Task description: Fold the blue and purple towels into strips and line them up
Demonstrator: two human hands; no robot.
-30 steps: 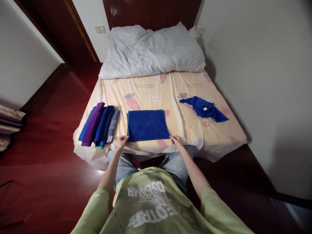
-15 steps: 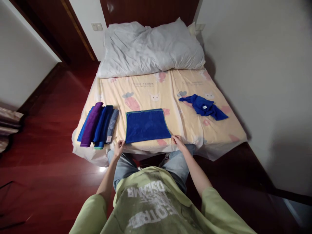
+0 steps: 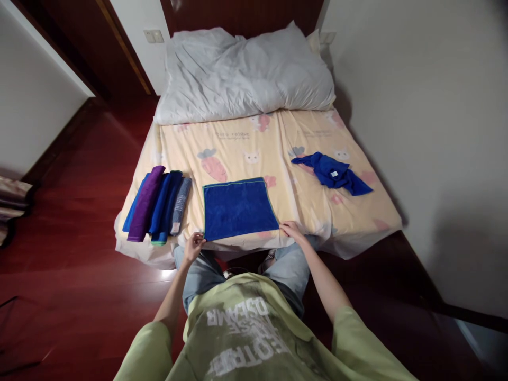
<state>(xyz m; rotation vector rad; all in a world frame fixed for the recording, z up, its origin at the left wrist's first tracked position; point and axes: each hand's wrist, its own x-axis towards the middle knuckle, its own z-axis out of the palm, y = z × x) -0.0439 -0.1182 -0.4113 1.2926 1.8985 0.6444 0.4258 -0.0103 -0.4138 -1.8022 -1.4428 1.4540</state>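
Note:
A blue cloth [image 3: 240, 208] with a thin green edge lies flat near the front of the bed. My left hand [image 3: 194, 245] pinches its near left corner. At the near right corner, my right hand [image 3: 290, 229] is closed on the same cloth. Left of it, several rolled cloths lie side by side: a purple roll [image 3: 146, 205], dark blue rolls [image 3: 166, 206] and a grey-blue roll [image 3: 181, 206] with a pale tag. A crumpled blue cloth [image 3: 332, 172] with a small white label rests on the right part of the bed.
The bed [image 3: 238, 151] has a yellow patterned sheet. A bunched grey-white quilt [image 3: 246, 74] lies across its head end. A wall [image 3: 416, 132] stands to the right, and dark red floor [image 3: 71, 233] shows to the left.
My left hand and the cloth's near left corner have shifted slightly toward me. The other cloths remain in place on the bed, while the camera view has moved a little.

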